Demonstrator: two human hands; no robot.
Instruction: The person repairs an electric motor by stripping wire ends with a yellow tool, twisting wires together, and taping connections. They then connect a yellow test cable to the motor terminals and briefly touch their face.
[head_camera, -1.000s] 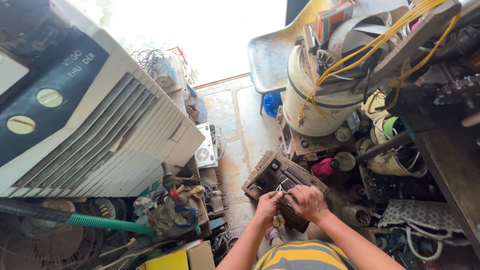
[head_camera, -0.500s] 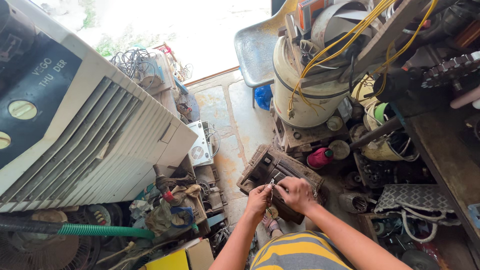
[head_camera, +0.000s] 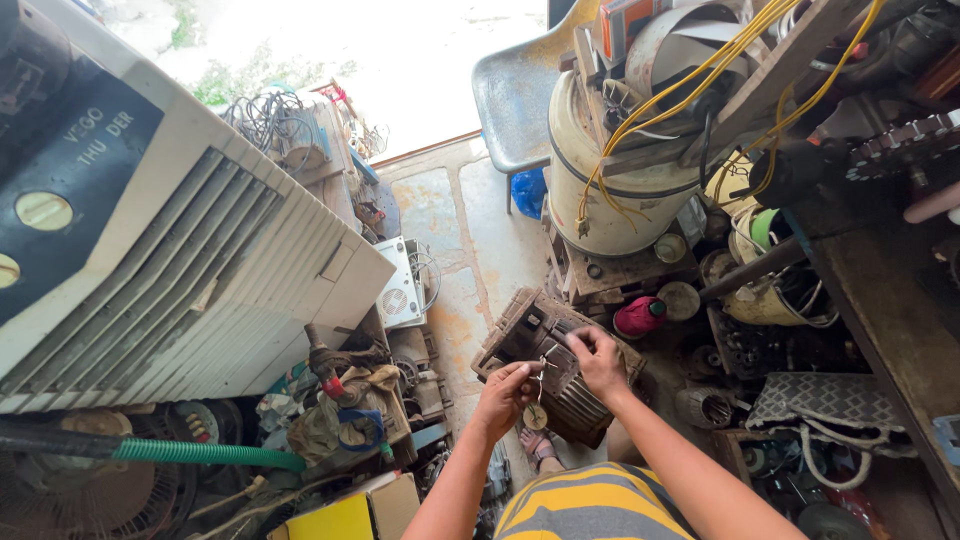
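Hands met just above a ribbed electric motor (head_camera: 545, 365) that sat on the stained concrete floor (head_camera: 470, 260), low between the person's feet, so the work could be done standing over it. In the head view, the left hand (head_camera: 507, 388) was pinched shut on a thin metal wire piece (head_camera: 541, 372) from which a small round brass-coloured tag (head_camera: 532, 416) dangled; the grip was fingertip-fine, suited to something slight. The right hand (head_camera: 597, 358) had its fingers drawn together on the other end of that same wire piece, close above the motor's housing, the two hands almost touching. A big white louvred air cooler (head_camera: 200, 250) leaned in at the left. A cream drum (head_camera: 620, 190) draped with yellow cables (head_camera: 700, 80) stood just beyond the motor, and a red cap-shaped part (head_camera: 640, 316) lay near its right side.
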